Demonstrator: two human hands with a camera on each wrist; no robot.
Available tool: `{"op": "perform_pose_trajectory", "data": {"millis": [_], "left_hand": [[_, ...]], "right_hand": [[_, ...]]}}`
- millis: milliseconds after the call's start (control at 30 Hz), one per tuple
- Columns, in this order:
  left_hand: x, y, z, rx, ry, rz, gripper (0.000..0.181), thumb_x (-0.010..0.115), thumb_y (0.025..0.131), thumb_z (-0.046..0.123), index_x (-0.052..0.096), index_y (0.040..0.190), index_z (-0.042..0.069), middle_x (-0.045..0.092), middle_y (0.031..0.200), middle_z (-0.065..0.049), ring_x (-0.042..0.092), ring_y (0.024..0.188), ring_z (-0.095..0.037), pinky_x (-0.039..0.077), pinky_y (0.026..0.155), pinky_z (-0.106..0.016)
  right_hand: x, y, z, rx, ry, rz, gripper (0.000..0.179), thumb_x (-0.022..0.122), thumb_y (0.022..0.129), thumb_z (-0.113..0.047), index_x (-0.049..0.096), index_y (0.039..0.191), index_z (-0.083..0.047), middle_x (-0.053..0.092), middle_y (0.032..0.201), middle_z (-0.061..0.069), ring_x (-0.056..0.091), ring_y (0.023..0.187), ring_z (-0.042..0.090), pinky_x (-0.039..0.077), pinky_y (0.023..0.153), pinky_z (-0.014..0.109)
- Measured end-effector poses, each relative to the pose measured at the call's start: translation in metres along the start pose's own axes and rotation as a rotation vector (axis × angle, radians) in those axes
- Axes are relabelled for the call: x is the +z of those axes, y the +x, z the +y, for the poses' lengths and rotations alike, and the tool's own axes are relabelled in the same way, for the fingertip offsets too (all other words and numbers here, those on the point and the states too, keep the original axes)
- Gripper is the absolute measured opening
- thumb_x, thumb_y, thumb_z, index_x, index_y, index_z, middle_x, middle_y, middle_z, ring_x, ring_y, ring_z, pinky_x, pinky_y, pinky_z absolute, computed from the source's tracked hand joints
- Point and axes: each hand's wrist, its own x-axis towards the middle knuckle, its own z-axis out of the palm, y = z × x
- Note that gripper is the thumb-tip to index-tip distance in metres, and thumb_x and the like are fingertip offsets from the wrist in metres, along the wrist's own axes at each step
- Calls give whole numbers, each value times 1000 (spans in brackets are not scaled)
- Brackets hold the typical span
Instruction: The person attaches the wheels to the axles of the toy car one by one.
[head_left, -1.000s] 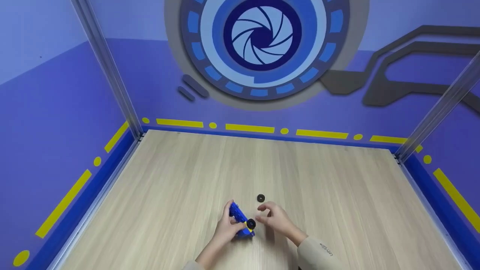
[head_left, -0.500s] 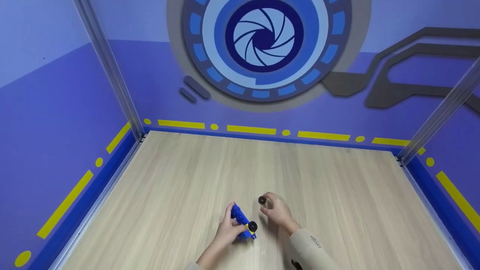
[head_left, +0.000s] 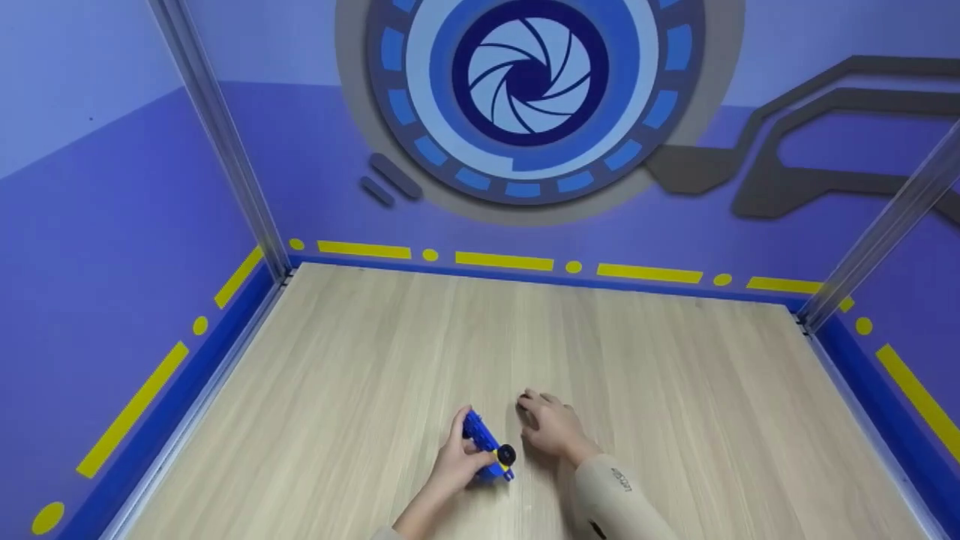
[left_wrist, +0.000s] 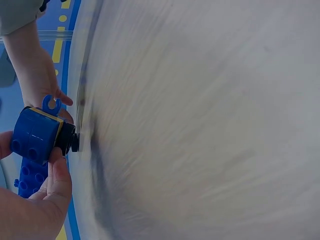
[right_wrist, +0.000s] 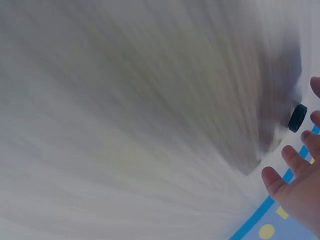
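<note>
My left hand grips a blue toy block vehicle above the table, thumb on its near side. In the left wrist view the vehicle shows a rounded blue block, a yellow strip, a hook-shaped loop, studs and a black wheel facing the table. A loose black wheel lies on the table. Around it hover the spread fingers of my right hand; no clear grip shows. From the head view, my right hand covers most of that loose wheel.
The wood-grain table extends around both hands. Behind it and at the sides stand blue-purple panels with yellow markings. Metal posts rise at the back corners.
My right hand has moved away from the vehicle to the loose wheel. That wheel appears lifted or tilted half a second ago and is now mostly covered. My left hand keeps its grip.
</note>
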Motion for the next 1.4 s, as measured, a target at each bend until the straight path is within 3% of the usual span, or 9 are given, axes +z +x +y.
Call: {"op": "perform_pose_trajectory", "data": {"millis": [200,400,633,867,1400], "left_hand": [[0,1,0,-7,-3,8,89,64,69,12,12,140,10,57,95,-17,57,77,-16,47,60,-27],[2,0,1,-26,1,17,89,64,69,10,12,141,12,57,93,-15,57,75,-17,47,62,-30],[1,-1,1,-32,4,12,89,64,70,10,11,141,12,58,89,-12,56,73,-15,46,60,-28],[2,-2,3,-24,6,16,87,63,70,7,13,140,9,58,90,-16,57,74,-17,47,62,-31],[4,-3,-1,-10,9,25,88,64,68,9,14,141,12,59,90,-15,57,78,-17,47,62,-30]], "right_hand": [[0,0,2,-18,1,-4,48,61,76,-23,53,121,-10,49,128,12,42,117,38,34,90,57],[0,0,3,-56,40,40,44,62,73,-16,56,116,-7,56,116,12,51,105,33,41,86,49],[0,-2,3,-31,68,53,40,65,70,-11,60,109,-7,57,102,10,53,95,29,43,83,45],[3,-4,4,-17,64,59,32,66,66,-10,64,98,-8,54,84,3,50,80,19,43,70,38],[9,-8,4,44,137,43,23,70,68,-16,63,89,-9,55,81,0,48,79,16,40,69,34]]}}
